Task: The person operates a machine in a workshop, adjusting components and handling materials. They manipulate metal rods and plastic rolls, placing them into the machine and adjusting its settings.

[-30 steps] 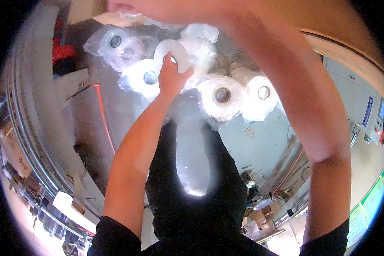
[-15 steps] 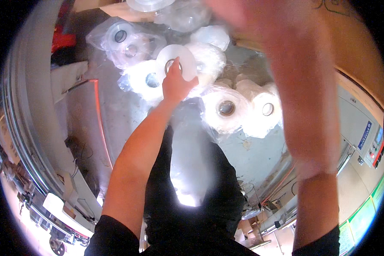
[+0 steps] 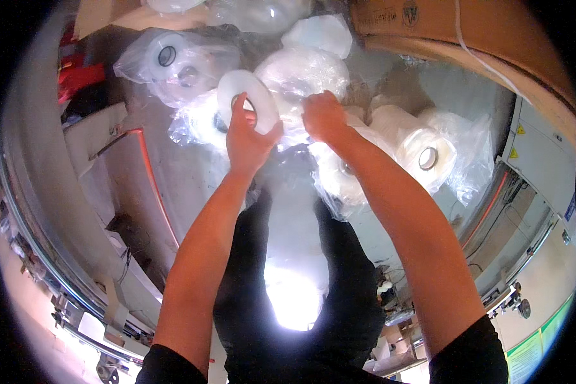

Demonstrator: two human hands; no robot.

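Note:
My left hand (image 3: 248, 137) grips a white roll of tape (image 3: 244, 96) by its rim, with the thumb through its core. My right hand (image 3: 324, 116) rests with fingers curled on a clear plastic bag (image 3: 301, 73) that wraps another white roll just beside it. Whether it pinches the plastic I cannot tell for sure, though the fingers look closed on the film. Both hands sit over a metal table (image 3: 173, 173) covered with bagged rolls.
More white rolls in clear bags lie around: one at the upper left (image 3: 168, 57), two at the right (image 3: 422, 153). A cardboard box (image 3: 480, 38) stands at the upper right. A red cable (image 3: 152, 185) runs along the table's left side. Machine frames border both sides.
My right arm, raised high above the rolls before, has come down, and its hand now lies on the bagged roll. My left hand has kept hold of the white roll and tilted it upright.

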